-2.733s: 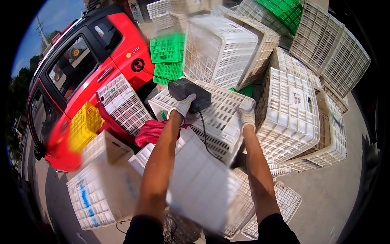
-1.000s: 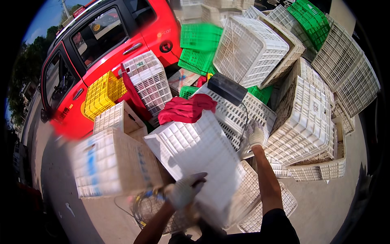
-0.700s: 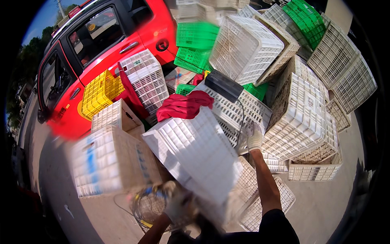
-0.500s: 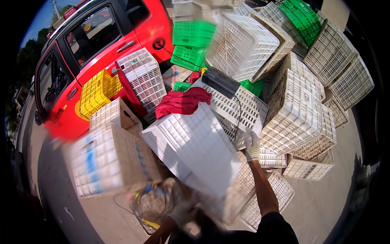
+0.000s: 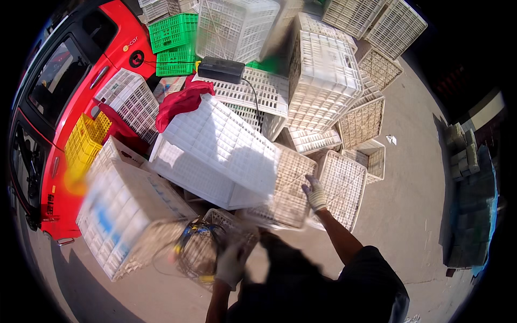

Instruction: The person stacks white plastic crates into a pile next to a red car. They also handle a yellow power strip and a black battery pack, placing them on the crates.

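Observation:
My right hand (image 5: 315, 194), in a pale glove, has its fingers apart over a dirty beige crate (image 5: 291, 185). My left hand (image 5: 230, 261), gloved and smeared by motion, is low beside coiled cables with yellow fittings (image 5: 196, 247); its fingers are unclear. A large white crate (image 5: 210, 145) lies tilted above both hands, with red cloth (image 5: 177, 105) at its upper edge. A black box (image 5: 219, 70) with a lead rests on a perforated white crate (image 5: 253, 94). A white crate with blue marks (image 5: 116, 220) stands at the lower left.
A red pickup (image 5: 99, 54) borders the pile at left. A yellow crate (image 5: 83, 142), green crates (image 5: 172, 37) and several stacked white crates (image 5: 326, 81) surround the middle. Concrete ground (image 5: 409, 226) runs along the right, beside stacked grey items (image 5: 460, 177) in shadow.
Earlier my left hand was on the black box; it has let go and moved down. My right hand has left the perforated crate and opened lower down. The view has shifted, showing more ground rightward.

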{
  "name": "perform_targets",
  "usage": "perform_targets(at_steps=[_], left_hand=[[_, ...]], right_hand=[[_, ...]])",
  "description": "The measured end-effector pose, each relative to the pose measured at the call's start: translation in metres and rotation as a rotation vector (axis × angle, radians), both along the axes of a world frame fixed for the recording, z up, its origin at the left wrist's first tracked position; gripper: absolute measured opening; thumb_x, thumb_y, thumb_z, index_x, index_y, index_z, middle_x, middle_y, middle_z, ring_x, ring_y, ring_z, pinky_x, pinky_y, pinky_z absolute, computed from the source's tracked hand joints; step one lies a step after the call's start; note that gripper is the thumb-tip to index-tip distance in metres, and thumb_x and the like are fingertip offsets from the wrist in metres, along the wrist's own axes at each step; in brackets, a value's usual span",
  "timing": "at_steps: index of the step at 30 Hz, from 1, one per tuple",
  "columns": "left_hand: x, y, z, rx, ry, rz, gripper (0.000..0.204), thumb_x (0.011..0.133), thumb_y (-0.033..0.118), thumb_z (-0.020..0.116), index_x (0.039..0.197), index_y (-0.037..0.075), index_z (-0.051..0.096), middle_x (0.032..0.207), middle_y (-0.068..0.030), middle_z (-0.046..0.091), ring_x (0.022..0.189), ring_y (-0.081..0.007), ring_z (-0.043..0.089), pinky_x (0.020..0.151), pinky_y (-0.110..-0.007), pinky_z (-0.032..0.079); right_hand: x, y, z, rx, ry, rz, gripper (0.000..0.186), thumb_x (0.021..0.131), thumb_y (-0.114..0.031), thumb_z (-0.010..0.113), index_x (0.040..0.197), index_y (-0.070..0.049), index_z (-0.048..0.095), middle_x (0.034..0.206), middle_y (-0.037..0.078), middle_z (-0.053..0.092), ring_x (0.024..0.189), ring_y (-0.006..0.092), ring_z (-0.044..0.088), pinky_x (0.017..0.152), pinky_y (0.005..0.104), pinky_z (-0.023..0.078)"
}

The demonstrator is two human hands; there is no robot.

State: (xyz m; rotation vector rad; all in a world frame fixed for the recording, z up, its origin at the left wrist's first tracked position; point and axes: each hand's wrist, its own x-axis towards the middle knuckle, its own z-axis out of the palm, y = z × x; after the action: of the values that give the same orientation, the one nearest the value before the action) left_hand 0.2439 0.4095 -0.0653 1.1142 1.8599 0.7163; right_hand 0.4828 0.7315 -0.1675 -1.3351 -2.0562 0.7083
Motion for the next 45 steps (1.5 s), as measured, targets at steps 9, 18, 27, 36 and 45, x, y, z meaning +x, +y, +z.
perform_targets(at_steps=[9, 18, 27, 36, 45], left_hand=[[0.037, -0.128, -0.029, 0.119, 0.114, -0.277, 0.033, 0.090, 0.014, 0.057, 0.121, 0.002, 0.061, 0.099, -0.0172, 0.068, 0.089, -0.0269, 0.067, 0.079, -0.037, 0.052], [0.104, -0.177, -0.008, -0.087, 0.229, -0.488, 0.034, 0.088, 0.021, 0.057, 0.118, 0.005, 0.062, 0.099, -0.0230, 0.067, 0.093, -0.0374, 0.065, 0.081, -0.043, 0.051], [0.246, -0.107, -0.034, 0.069, 0.351, -0.830, 0.032, 0.088, 0.018, 0.056, 0.117, 0.004, 0.062, 0.097, -0.0212, 0.068, 0.090, -0.0389, 0.065, 0.080, -0.043, 0.051], [0.471, 0.010, -0.057, 0.132, 0.300, -1.055, 0.038, 0.092, 0.027, 0.055, 0.122, 0.005, 0.062, 0.106, -0.0216, 0.067, 0.096, -0.0369, 0.066, 0.085, -0.042, 0.052], [0.452, 0.244, 0.073, 0.249, 0.201, -0.338, 0.049, 0.086, -0.003, 0.059, 0.133, 0.005, 0.052, 0.108, -0.0094, 0.062, 0.092, -0.0174, 0.061, 0.083, -0.028, 0.052]], right_hand=[[0.111, -0.216, 0.034, -0.240, -0.087, -0.219, 0.043, 0.088, -0.028, 0.064, 0.123, -0.002, 0.060, 0.124, 0.021, 0.061, 0.116, 0.0385, 0.055, 0.101, 0.0441, 0.043], [0.254, -0.375, -0.048, -0.565, 0.137, -0.539, 0.041, 0.088, -0.022, 0.063, 0.122, 0.001, 0.061, 0.122, 0.021, 0.063, 0.114, 0.0347, 0.059, 0.097, 0.0386, 0.046], [0.411, -0.401, -0.054, -0.617, 0.137, -0.576, 0.047, 0.089, -0.025, 0.063, 0.128, 0.000, 0.056, 0.122, 0.023, 0.061, 0.111, 0.0341, 0.061, 0.093, 0.0398, 0.049], [0.688, -0.392, -0.009, -0.582, 0.414, -1.066, 0.042, 0.089, -0.021, 0.066, 0.124, 0.001, 0.060, 0.112, 0.013, 0.067, 0.105, 0.0208, 0.062, 0.092, 0.0319, 0.048], [0.895, -0.101, 0.377, 0.397, 0.545, -0.628, 0.036, 0.096, -0.019, 0.057, 0.127, 0.002, 0.059, 0.117, 0.013, 0.066, 0.107, 0.0206, 0.062, 0.097, 0.0357, 0.047]])
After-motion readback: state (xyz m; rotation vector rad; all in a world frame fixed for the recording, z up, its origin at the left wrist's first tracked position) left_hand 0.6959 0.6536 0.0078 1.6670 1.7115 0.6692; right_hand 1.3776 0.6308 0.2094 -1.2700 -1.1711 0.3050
